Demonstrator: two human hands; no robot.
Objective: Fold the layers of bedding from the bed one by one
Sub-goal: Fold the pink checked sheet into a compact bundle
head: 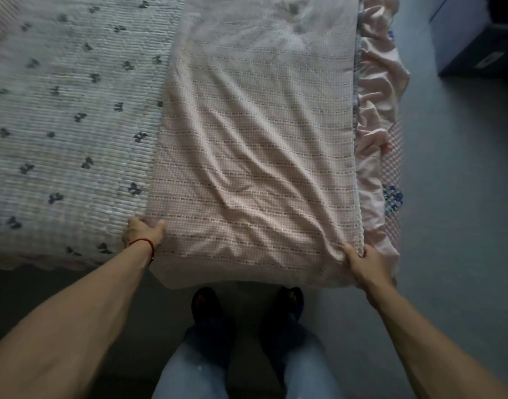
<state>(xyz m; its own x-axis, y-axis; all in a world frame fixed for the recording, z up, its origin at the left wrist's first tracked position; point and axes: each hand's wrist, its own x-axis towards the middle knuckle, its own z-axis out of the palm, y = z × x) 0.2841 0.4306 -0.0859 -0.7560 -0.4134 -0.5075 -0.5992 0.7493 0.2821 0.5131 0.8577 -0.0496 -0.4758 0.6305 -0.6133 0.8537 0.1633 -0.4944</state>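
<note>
While the white bow-print quilt (68, 116) beyond the left hand (143, 231) lies flat and unfolded, that hand pinches the pink checked blanket (252, 145) at its near corner; the right hand (362, 263) clamps the opposite corner, so this layer looks half-folded, with more to do.

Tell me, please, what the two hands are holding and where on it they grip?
Both hold the pink checked blanket at its near end: the left hand grips its near left corner, the right hand its near right corner by the white trim.
</note>
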